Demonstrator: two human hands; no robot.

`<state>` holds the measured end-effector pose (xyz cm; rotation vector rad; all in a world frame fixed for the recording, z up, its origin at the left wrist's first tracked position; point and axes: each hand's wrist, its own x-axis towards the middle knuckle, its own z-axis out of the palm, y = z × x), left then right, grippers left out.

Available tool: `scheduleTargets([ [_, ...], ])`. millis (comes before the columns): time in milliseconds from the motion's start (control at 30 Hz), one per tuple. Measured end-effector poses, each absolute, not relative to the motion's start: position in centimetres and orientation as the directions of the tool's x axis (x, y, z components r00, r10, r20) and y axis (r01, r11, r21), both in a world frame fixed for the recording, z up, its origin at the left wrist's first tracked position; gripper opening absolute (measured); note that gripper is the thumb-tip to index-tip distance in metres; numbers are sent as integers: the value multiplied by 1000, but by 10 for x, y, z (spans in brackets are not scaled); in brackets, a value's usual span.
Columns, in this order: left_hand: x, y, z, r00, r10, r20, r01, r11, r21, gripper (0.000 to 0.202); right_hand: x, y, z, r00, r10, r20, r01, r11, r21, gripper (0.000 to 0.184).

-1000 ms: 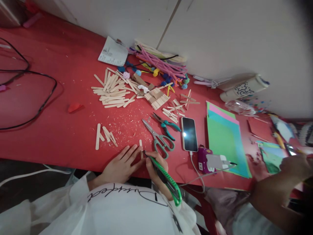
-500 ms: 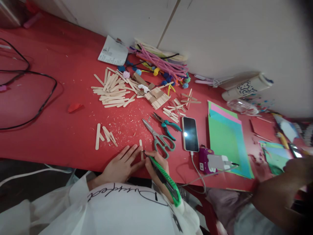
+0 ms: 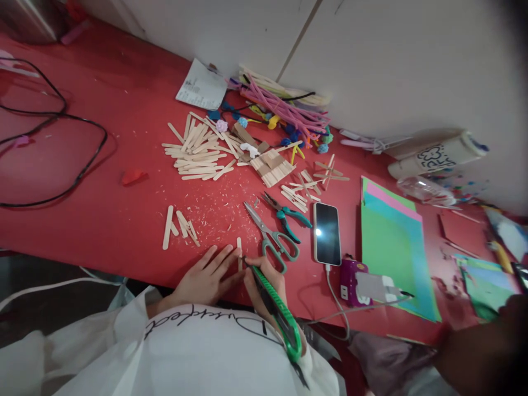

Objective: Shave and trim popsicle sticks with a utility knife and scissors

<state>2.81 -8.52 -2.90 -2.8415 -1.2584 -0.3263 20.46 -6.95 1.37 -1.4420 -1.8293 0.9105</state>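
Note:
My right hand is closed around a green utility knife. The knife's tip meets a small wooden craft stick on the red table near its front edge. My left hand lies low on the table with fingers stretched, its index fingertip and thumb holding that stick down; part of the stick is hidden by the hands. Grey-handled scissors and teal-handled pliers lie just beyond my right hand. Left of them, wood shavings are scattered, with a few cut stick pieces further left.
A pile of craft sticks lies beyond the shavings, near pipe cleaners. A phone on a charging cable, a purple box and coloured paper are to the right. A black cable loops at left. Another person's arm shows at right.
The view has shifted slightly, so the table's things sit further right. Both hands keep nearly the same hold on stick and knife. The other person's arm has moved lower at the right.

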Motion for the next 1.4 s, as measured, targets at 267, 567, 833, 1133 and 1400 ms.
scheduleTargets([
  [267, 28, -84, -31, 662, 720, 206, 727, -685, 59, 53, 204, -59, 16, -228, 973, 45, 492, 155, -857, 15],
  [567, 23, -86, -22, 704, 691, 165, 691, -719, 66, 54, 202, -59, 17, -170, 984, 54, 482, 131, -866, 11],
  [833, 23, -88, -19, 698, 698, 162, 694, -715, 90, 45, 208, -70, 1, -163, 975, 148, 483, 210, -850, 10],
  [1133, 27, -89, -22, 671, 722, 169, 723, -688, 72, 44, 216, -73, 4, -271, 938, 216, 503, 329, -799, 18],
  [1400, 25, -88, -21, 704, 688, 174, 697, -717, 17, 45, 219, -81, -12, -132, 951, 279, 539, 305, -785, 18],
])
